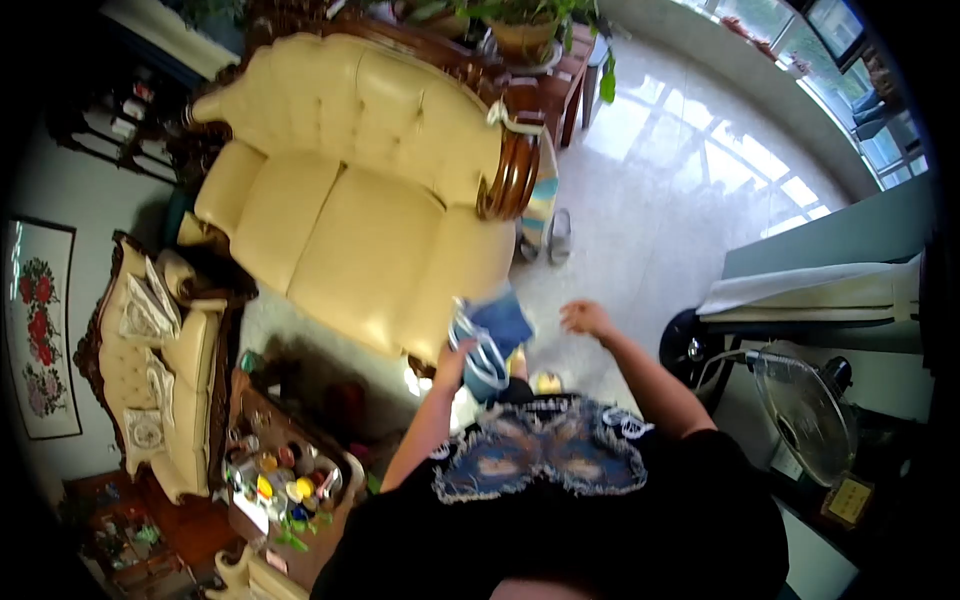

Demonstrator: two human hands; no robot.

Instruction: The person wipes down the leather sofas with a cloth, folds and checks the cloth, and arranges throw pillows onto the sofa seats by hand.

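Note:
My left hand (458, 358) is closed on a blue fabric item with white straps (503, 322), which looks like a soft bag. It hangs in front of my body, beside the near right corner of the cream sofa (370, 250). Part of its upper edge is blurred, and its lower part is bunched under the straps. My right hand (586, 318) is raised to the right of the blue item, apart from it. Its fingers are loosely bent and spread, with nothing visible in them.
Grey slippers (560, 237) lie on the shiny tiled floor (640, 215) beyond the sofa's arm. An electric fan (805, 412) stands close on my right. To the left is a low table (250, 510) crowded with small items. A potted plant (525, 38) stands behind the sofa.

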